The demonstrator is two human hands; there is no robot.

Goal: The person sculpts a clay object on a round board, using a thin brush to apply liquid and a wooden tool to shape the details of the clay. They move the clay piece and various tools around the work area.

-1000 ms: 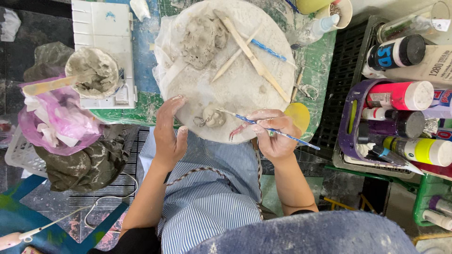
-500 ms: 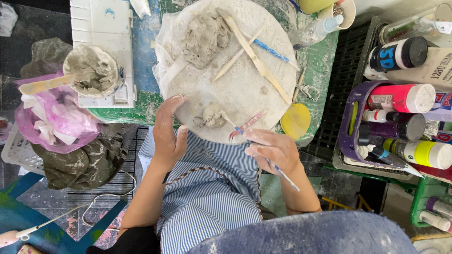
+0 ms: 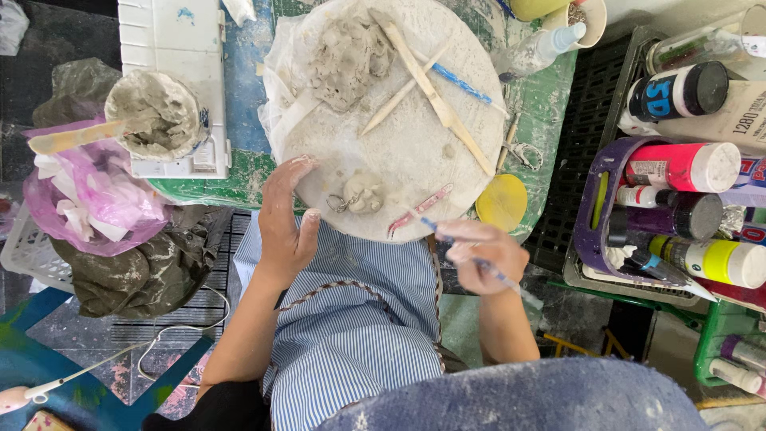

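– At near edge of round board (image 3: 399,160), on the tabletop: small clay figure (image 3: 363,193), metal loop (image 3: 339,203) touching its left side. Step in hand?

– Judged as detail work on that figure, between strokes. Left hand (image 3: 283,223) open, fingers (image 3: 295,172) released and flat against the board rim, just beside the figure, not gripping it. Right hand (image 3: 483,255) off the board, over the striped apron (image 3: 359,319), fingers clenched on a thin tool (image 3: 499,275).

– Tool tip on the clay?

– No. Tip near the board edge, close to the pink tool (image 3: 420,209), apart from the figure. Tip end blurred; kind of tip not readable.

– Requirements for a next stroke?

– Tip brought in across the rim to the figure. Light pressure, judged: piece small and soft-looking. Left hand as brace for the board. Care around the loop.

– Other stock?

– Big clay lump (image 3: 347,52) and wooden sticks (image 3: 435,96) at far side of board, well apart.
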